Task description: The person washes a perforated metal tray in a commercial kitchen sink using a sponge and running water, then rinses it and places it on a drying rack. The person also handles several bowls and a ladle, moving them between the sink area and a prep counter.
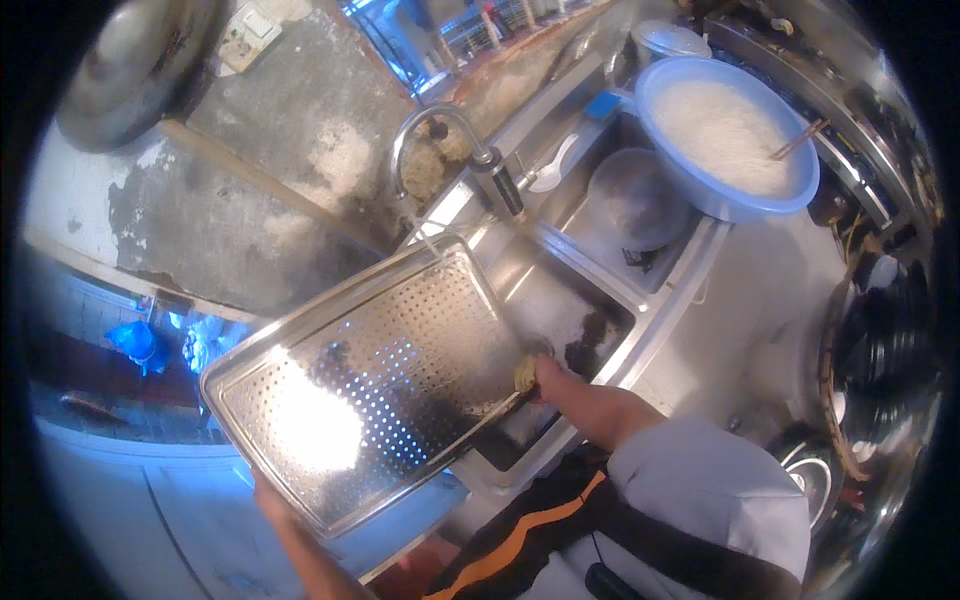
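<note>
A large rectangular perforated steel tray (420, 322) is tilted over the sink, a bright glare on its lower left part. My left hand (268, 491) holds its left end by the rim; most of those fingers are hidden behind the metal. At the tray's right edge, my right hand (549, 379) grips a yellowish scrubbing pad (526, 373). A curved chrome faucet (439, 112) stands behind, and a thin stream of water falls from its spout onto the far corner of the tray. Beneath lies a steel sink basin (536, 281), partly covered by the tray.
Right of the faucet, a second basin holds a translucent bowl (637, 199). A blue tub (806, 176) of pale noodle-like strands with chopsticks (802, 139) rests on the sink's far right corner. A white ladle (553, 169) lies behind the basins. A worn wall (277, 172) stands at left.
</note>
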Motion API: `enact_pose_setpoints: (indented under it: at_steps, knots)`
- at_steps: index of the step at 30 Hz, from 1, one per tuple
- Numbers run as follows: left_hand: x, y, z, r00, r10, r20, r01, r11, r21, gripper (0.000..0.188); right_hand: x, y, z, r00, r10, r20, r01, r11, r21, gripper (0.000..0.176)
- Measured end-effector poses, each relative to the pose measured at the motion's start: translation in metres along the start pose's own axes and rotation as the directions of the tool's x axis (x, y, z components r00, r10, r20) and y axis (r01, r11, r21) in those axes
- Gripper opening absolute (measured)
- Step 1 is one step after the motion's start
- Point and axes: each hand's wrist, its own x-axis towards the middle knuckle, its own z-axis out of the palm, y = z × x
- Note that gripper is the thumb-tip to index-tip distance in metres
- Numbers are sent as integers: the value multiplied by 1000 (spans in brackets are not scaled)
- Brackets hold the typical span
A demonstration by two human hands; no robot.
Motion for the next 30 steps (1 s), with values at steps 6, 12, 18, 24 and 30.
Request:
enact_pose_setpoints:
  at_steps: [6,12,18,24,30]
  knots:
    - [-24,-5,1,996,74,40,-67,985,-160,56,-14,-27,20,940,-314,135,252,903,349,34]
    - [-28,-5,6,995,97,-1,-94,957,-274,56,-60,-81,58,882,-438,174,293,798,526,31]
    - [-30,-19,23,987,133,87,-87,912,-401,52,-46,-97,98,852,-495,172,225,642,733,34]
    - [-38,-35,34,997,71,11,-56,866,-497,53,-47,-64,133,898,-387,210,107,654,749,41]
    - [-36,-40,-4,990,136,-45,-142,870,-472,56,-50,-90,120,656,-631,414,216,683,698,31]
